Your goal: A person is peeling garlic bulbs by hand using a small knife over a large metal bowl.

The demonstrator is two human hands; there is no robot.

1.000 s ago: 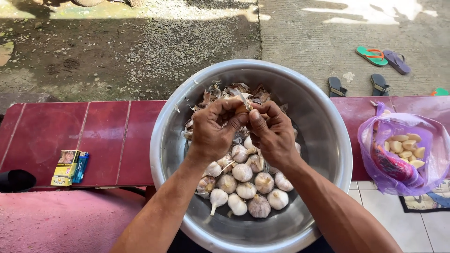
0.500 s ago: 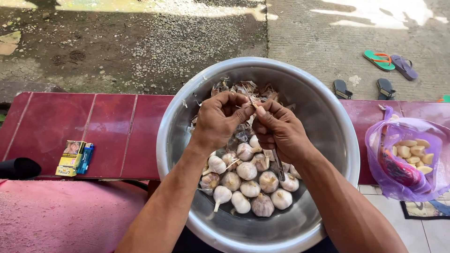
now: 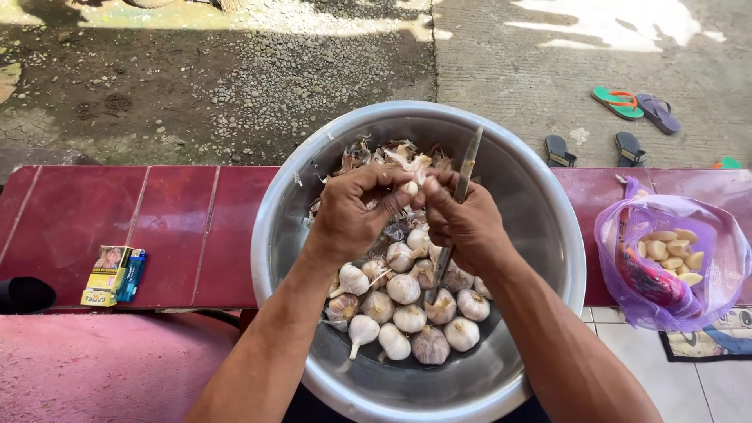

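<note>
A large round metal bowl (image 3: 548, 227) sits in front of me, holding several whole garlic bulbs (image 3: 404, 288) at its near side and a heap of papery peelings (image 3: 368, 153) at its far side. My left hand (image 3: 352, 215) pinches a garlic clove (image 3: 410, 188) over the bowl's middle. My right hand (image 3: 464, 221) grips a thin knife (image 3: 468, 166), blade pointing up and away, and its thumb meets the clove beside my left fingers.
A dark red tiled ledge (image 3: 141, 227) runs behind the bowl. On it lie a small yellow box and a blue lighter (image 3: 117, 274) at left, and a purple plastic bag of peeled cloves (image 3: 666, 258) at right. Sandals (image 3: 630, 102) lie on the concrete beyond.
The knife in my right hand has swung upright, its blade now pointing away. Both hands stay together over the bowl, working the same clove.
</note>
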